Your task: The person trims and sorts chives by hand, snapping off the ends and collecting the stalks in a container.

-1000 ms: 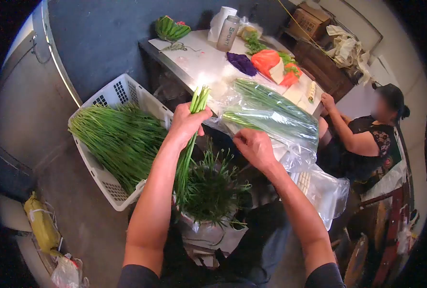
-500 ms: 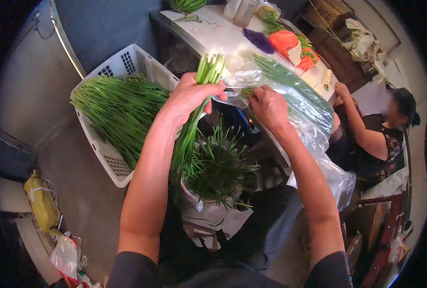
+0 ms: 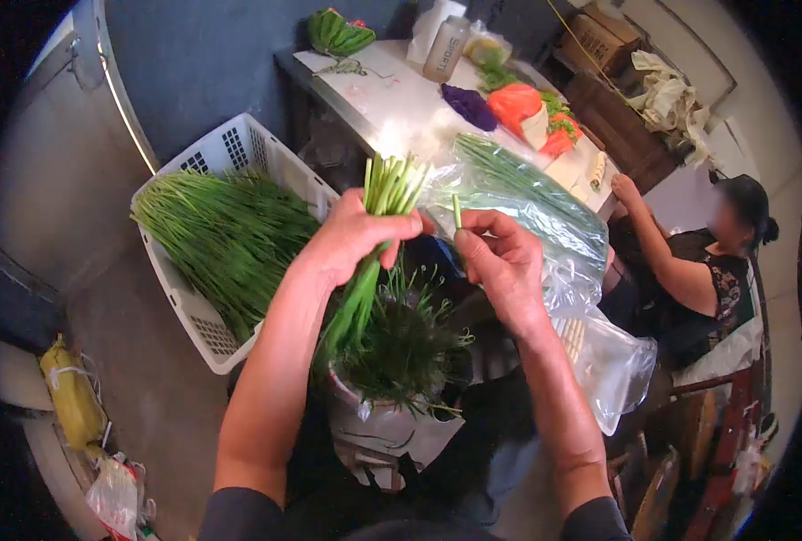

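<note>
My left hand [image 3: 357, 236] is wrapped around a bunch of green stalks [image 3: 394, 187] that look like garlic scapes, pale cut ends up and the long green parts hanging down. Close to its right, my right hand [image 3: 506, 263] pinches one single garlic scape [image 3: 458, 211] between thumb and fingers, its pale end pointing up. Below the hands, a heap of thin, curly green tops [image 3: 401, 347] fills a container whose sides are mostly hidden. Behind my right hand, a clear plastic bag [image 3: 545, 212] with more long green stalks lies on the table.
At left stands a white plastic basket [image 3: 171, 302] of long green stalks [image 3: 225, 243]. The white table [image 3: 374, 86] bears a cut watermelon [image 3: 339, 34], a bottle [image 3: 445, 50], a purple cloth [image 3: 469, 106] and orange bags [image 3: 514, 105]. A person [image 3: 689, 261] sits at right.
My right hand has come away from the plastic bag and turned, now with one stalk showing upright in its pinch. My left hand still grips the bunch, and the view has shifted slightly.
</note>
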Demonstrator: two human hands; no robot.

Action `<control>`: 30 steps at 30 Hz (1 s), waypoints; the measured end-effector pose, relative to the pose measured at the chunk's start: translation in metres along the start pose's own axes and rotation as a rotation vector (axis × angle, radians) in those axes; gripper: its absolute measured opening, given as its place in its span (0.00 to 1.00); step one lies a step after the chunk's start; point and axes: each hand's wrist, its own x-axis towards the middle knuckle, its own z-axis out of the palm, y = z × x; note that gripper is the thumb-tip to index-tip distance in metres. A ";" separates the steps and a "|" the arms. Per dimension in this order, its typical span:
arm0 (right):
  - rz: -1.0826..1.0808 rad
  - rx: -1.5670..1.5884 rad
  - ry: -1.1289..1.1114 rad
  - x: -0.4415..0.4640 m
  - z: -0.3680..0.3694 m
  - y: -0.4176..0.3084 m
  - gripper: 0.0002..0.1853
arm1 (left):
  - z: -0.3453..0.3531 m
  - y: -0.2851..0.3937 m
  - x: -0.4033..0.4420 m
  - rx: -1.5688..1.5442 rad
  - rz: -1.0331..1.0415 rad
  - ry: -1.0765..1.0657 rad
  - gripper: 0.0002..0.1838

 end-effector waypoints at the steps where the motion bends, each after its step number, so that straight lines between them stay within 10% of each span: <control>1: -0.009 0.005 0.000 0.001 0.004 -0.002 0.07 | 0.002 0.001 -0.006 -0.084 -0.014 -0.050 0.09; 7: 0.118 0.511 -0.084 0.011 0.022 0.001 0.06 | 0.007 -0.003 -0.022 -0.129 0.007 -0.081 0.13; 30: 0.084 0.629 -0.002 -0.007 0.029 0.048 0.13 | -0.001 0.003 -0.037 -0.069 -0.139 0.010 0.08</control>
